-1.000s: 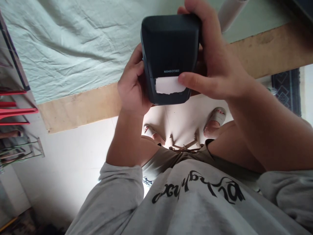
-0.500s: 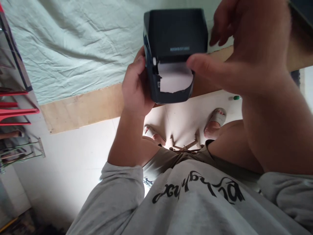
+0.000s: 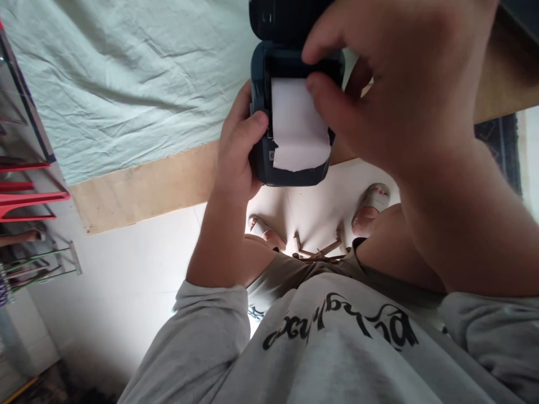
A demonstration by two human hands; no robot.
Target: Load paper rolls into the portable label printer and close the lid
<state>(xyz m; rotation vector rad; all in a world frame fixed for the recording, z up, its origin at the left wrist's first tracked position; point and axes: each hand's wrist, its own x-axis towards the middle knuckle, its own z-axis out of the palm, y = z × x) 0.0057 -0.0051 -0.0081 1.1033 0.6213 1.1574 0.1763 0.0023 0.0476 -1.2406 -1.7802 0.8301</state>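
My left hand [image 3: 241,143] grips a dark handheld label printer [image 3: 295,175] by its left side, thumb along the edge. The printer's lid [image 3: 278,19] stands open, tipped back toward the top of the view and partly cut off. Inside lies a white paper roll [image 3: 297,106], its torn end hanging over the front of the printer. Over the printer's right side reaches my right hand [image 3: 357,78], thumb at the edge of the paper and index finger above the compartment, a gap between them. My right hand covers part of the compartment.
A pale green cloth [image 3: 138,73] covers a wooden table [image 3: 147,188] with a bare front edge. Red plastic legs or bars [image 3: 33,196] and a metal rack [image 3: 46,264] stand at the left. My sandalled feet and a wooden stand [image 3: 318,249] show below on the white floor [image 3: 138,269].
The printer's lid has swung from shut to open, baring the paper roll. My right hand has moved left, over the compartment. My left hand keeps its hold.
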